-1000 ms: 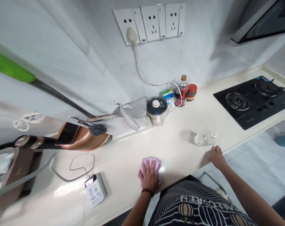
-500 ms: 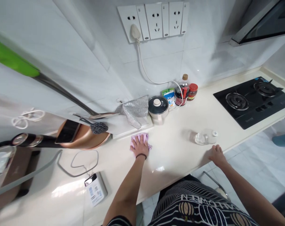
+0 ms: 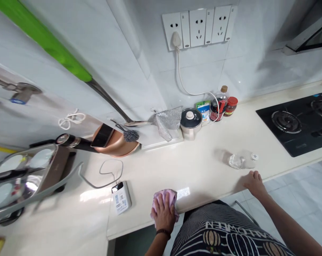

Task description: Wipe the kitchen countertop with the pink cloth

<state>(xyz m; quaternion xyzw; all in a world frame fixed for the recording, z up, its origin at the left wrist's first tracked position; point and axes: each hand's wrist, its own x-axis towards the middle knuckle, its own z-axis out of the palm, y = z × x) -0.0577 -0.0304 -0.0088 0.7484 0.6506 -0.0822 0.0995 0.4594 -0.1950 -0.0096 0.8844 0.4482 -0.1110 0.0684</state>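
Observation:
My left hand (image 3: 164, 215) presses down on a folded pink cloth (image 3: 164, 195) at the counter's front edge, fingers laid over it and holding it. A dark beaded bracelet circles that wrist. My right hand (image 3: 254, 183) rests on the front edge of the counter, fingers loosely bent, with nothing visible in it. Just beyond its fingertips a clear bottle (image 3: 242, 160) with a white cap lies on its side. Between the hands stretches the pale, shiny countertop (image 3: 198, 163).
Left of the cloth lies a white power bank (image 3: 121, 199) with a grey cable. Along the wall stand a copper-coloured pan (image 3: 118, 145), a small lidded pot (image 3: 191, 122) with its cord plugged in, and a red-lidded jar (image 3: 230, 106). A gas hob (image 3: 296, 124) is at right.
My left hand has drawn the pink cloth back from near the wall to the counter's front edge. The right hand stays at the edge. The view has swung left.

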